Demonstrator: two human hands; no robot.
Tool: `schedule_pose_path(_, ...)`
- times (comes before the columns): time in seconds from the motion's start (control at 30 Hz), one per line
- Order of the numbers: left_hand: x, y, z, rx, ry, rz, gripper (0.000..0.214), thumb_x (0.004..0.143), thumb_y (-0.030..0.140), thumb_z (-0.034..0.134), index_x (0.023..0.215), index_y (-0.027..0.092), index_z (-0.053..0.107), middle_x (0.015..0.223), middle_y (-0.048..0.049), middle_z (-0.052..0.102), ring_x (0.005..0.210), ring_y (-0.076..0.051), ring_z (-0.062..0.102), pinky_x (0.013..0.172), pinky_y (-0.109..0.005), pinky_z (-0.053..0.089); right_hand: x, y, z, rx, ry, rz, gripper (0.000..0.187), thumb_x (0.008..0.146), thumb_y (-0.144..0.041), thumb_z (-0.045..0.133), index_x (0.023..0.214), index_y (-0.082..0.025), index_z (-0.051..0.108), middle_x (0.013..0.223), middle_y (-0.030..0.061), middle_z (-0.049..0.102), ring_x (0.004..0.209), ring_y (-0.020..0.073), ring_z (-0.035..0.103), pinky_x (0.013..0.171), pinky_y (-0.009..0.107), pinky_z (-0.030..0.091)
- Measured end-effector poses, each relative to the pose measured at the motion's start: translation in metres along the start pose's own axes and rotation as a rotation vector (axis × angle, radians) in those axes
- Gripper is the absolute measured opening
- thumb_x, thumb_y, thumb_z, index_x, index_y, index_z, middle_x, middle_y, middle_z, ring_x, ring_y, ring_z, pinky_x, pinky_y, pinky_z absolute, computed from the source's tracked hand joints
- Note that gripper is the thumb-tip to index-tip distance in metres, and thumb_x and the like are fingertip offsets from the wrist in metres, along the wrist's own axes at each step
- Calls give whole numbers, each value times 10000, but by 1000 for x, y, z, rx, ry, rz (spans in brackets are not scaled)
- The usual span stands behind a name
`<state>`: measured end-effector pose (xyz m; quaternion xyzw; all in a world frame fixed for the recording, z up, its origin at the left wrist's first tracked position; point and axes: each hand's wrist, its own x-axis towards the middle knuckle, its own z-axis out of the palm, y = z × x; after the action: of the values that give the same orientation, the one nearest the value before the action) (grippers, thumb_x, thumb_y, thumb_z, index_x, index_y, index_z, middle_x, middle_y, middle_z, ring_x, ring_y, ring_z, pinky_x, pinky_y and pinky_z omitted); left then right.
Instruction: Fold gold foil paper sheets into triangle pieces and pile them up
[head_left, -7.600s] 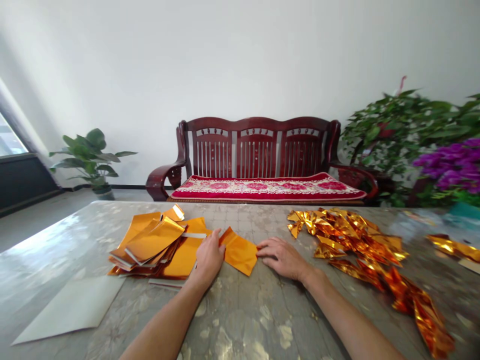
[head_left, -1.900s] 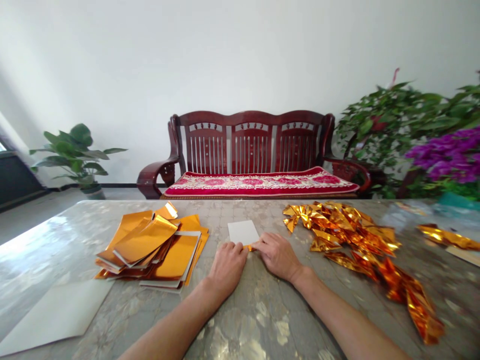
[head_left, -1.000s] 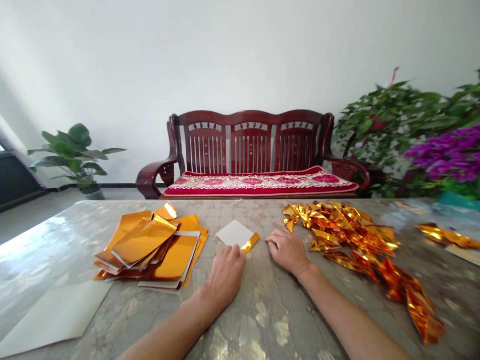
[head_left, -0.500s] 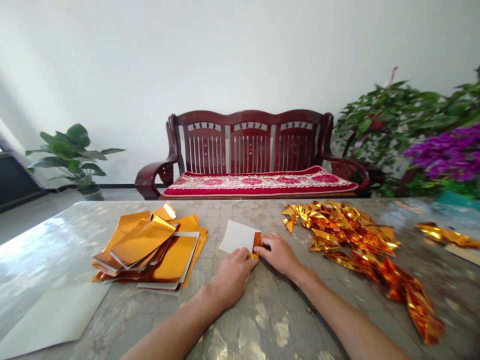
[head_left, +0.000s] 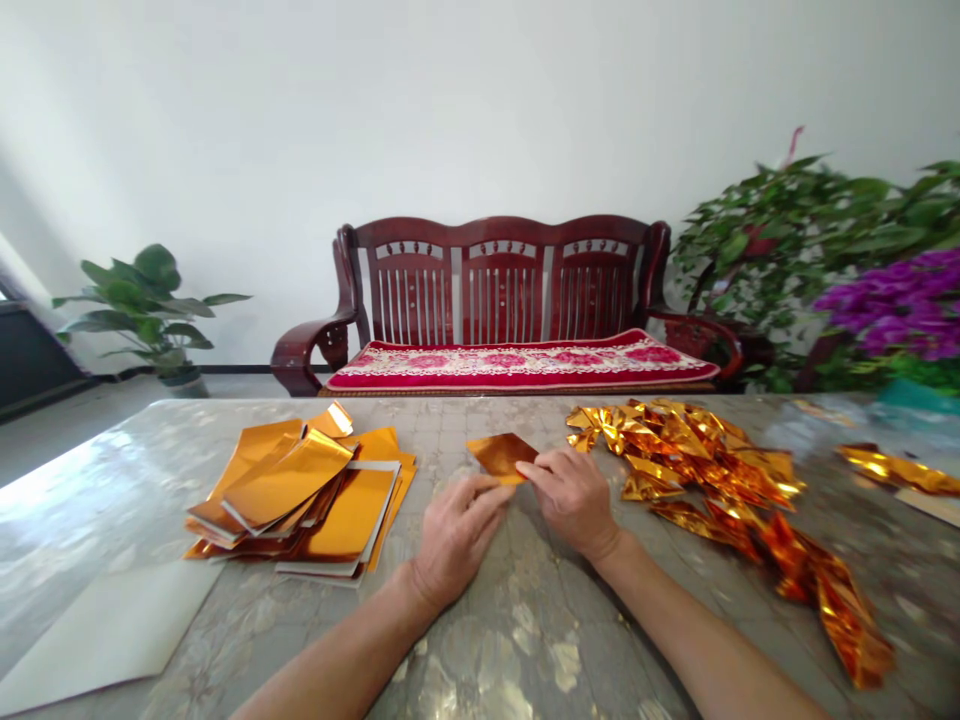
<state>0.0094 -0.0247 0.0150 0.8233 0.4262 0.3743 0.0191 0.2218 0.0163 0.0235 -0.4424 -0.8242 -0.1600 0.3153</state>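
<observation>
A sheet of gold foil paper [head_left: 501, 452] is between my two hands at the middle of the table, its shiny face up and its far edge tilted. My left hand [head_left: 461, 525] pinches its near left edge between thumb and fingers. At the near right edge, my right hand [head_left: 574, 498] grips it with thumb and forefinger. Left of my hands lies a loose stack of gold foil paper [head_left: 300, 490] with white backs. To the right spreads a pile of folded gold foil pieces [head_left: 690, 450], crumpled in look and trailing toward the near right.
A pale sheet [head_left: 112, 630] lies at the near left of the patterned table [head_left: 360, 660]. Clear plastic with a teal piece [head_left: 915, 398] sits at the far right. Behind the table stand a dark red wooden bench [head_left: 499, 290] and potted plants [head_left: 154, 310].
The gold foil paper, which lay white side up with a folded gold strip at its right, now shows its gold face and is lifted at my fingertips. Both hands have shifted slightly.
</observation>
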Motion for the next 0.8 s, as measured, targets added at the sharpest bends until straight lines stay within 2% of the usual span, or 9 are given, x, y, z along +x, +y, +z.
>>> schedule_pose_path(0.07, 1, 2, -3, 81, 19, -34, 339, 973, 303, 482, 1300, 295, 569, 1234, -63, 607, 1108, -187, 571, 971, -317, 461, 1, -4, 1, -11, -55, -111, 276, 986, -233, 459, 1015, -263, 732, 871, 57, 675, 881, 209, 532, 815, 348, 344)
schedule_pose_path(0.17, 3, 1, -3, 156, -53, -54, 334, 932, 334, 563, 1262, 287, 583, 1204, -53, 615, 1090, -207, 560, 957, -337, 454, 2, -7, 4, -44, -111, -208, 285, 1004, -261, 444, 952, -247, 724, 814, 49, 657, 848, 203, 515, 787, 347, 327)
schedule_pose_path(0.27, 5, -6, 1, 200, -147, -64, 176, 957, 322, 525, 1040, 260, 667, 1005, -30, 659, 955, -186, 575, 859, -304, 455, 2, -6, 6, -58, -150, -247, 280, 1005, -261, 450, 945, -242, 723, 812, 48, 655, 843, 202, 510, 779, 343, 322)
schedule_pose_path(0.33, 6, -11, 4, 237, -193, -78, 224, 978, 318, 483, 896, 245, 679, 906, -26, 658, 894, -178, 573, 803, -285, 441, 2, -5, 7, -46, -185, -265, 272, 998, -265, 467, 923, -236, 726, 814, 49, 657, 840, 200, 512, 772, 339, 323)
schedule_pose_path(0.43, 8, -14, 5, 273, -230, -115, 262, 987, 301, 464, 837, 227, 665, 875, -28, 654, 873, -174, 572, 769, -273, 424, 1, -4, 10, 2, -235, -271, 253, 987, -297, 498, 898, -231, 726, 828, 46, 671, 844, 199, 526, 763, 333, 331)
schedule_pose_path(0.63, 8, -12, 4, 245, -264, -94, 194, 974, 328, 498, 946, 251, 673, 943, -18, 673, 926, -184, 569, 807, -285, 417, -1, -1, 13, 139, -248, -212, 197, 972, -321, 540, 1013, -259, 722, 931, 31, 718, 902, 197, 572, 800, 320, 357)
schedule_pose_path(0.8, 8, -18, 6, 221, -274, -143, 262, 984, 299, 467, 856, 223, 683, 883, -28, 673, 892, -177, 584, 782, -273, 410, -3, 2, 18, 225, -267, -149, 160, 943, -297, 591, 919, -254, 743, 884, 10, 734, 845, 176, 591, 799, 299, 383)
